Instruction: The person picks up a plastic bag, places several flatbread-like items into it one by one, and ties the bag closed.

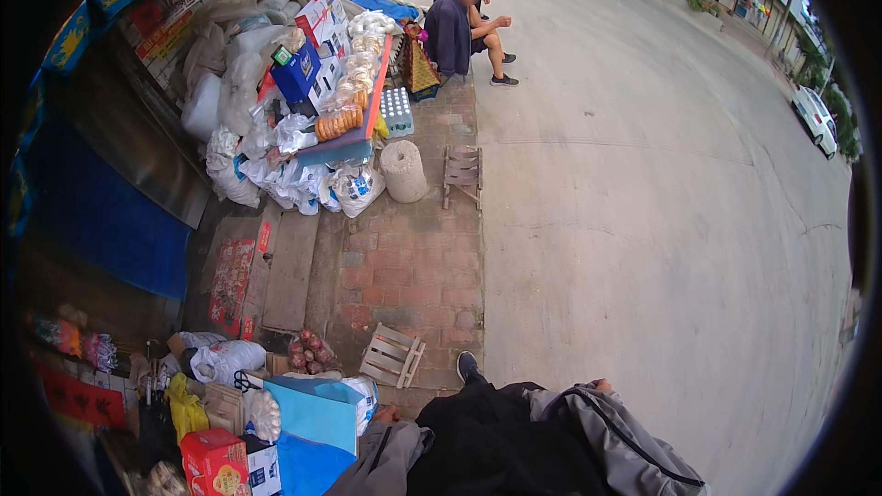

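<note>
My left hand (pixel 387 415) shows only in small part past its grey sleeve, close to a white plastic bag (pixel 368 396) and a light-blue tabletop (pixel 313 410). Out over the pavement, my right hand (pixel 602 384) pokes from the other sleeve, nearest to nothing but bare concrete (pixel 661 303). The fingers of both are mostly hidden, so I cannot see whether they hold anything. Ahead of my left side is a slatted wooden stool (pixel 393 356). Beyond it a net bag of onions (pixel 311 351) rests on the ground. A dark shoe (pixel 468 365) stands below me.
A folding stool (pixel 463 176) and a stone cylinder (pixel 403 171) stand farther along the brick strip (pixel 413 255). Behind them a stall table (pixel 379 93) carries bagged bread rings (pixel 339 124) and boxes. Two people (pixel 455 34) sit beyond it. A white car (pixel 815 120) is far right.
</note>
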`<state>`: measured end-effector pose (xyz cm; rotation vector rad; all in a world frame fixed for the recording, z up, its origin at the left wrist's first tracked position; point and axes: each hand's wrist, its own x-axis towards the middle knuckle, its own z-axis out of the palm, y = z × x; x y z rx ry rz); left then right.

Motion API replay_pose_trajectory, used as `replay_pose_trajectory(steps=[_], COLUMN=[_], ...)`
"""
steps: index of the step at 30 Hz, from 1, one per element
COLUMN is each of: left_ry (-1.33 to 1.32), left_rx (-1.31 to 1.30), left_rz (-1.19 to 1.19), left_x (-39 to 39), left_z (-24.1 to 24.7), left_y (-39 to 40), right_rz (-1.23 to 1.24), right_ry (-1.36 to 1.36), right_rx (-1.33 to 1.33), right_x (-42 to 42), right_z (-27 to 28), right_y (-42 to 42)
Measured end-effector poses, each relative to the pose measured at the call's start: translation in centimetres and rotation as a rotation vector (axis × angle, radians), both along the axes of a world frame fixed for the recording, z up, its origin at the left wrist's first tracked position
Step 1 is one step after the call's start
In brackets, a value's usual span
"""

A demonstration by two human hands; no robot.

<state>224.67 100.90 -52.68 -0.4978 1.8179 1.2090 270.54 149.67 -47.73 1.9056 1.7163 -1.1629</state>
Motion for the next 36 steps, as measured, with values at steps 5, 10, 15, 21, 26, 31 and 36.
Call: replay_pose_trajectory(steps=[5, 10, 15, 21, 26, 31, 36], left_ry=[-0.026, -0.163, -0.275, -0.322, -0.353, -0.190, -0.169], left_rx=[-0.039, -0.034, 0.159, -0.037, 0.352, 0.314, 0.152], left_rz=[0.127, 0.172, 0.274, 0.199, 0.314, 0.277, 0.462], left_x=[-1.1, -3.4, -2.3, 0.4, -1.4, 0.4, 1.5], left_z=[1.1, 1.1, -1.2, 0.1, 2.2, 2.8, 0.8], left_y=[3.3, 5.2, 15.7, 24.2, 27.0, 32.7, 29.0], right_rz=[0.011, 0.085, 0.199, 0.188, 0.232, 0.235, 0.246], right_ry=[-0.024, -0.108, -0.232, -0.106, -0.012, -0.090, -0.092], right_rx=[-0.029, -0.082, -0.020, -0.048, -0.058, -0.046, -0.061], right_x=[-4.3, -6.3, -0.9, -6.0, -8.7, -4.2, -5.5], right_z=[3.1, 2.3, -3.5, -1.3, -0.3, -2.7, -2.7], right_y=[4.8, 9.4, 18.2, 25.7, 28.4, 31.6, 31.5])
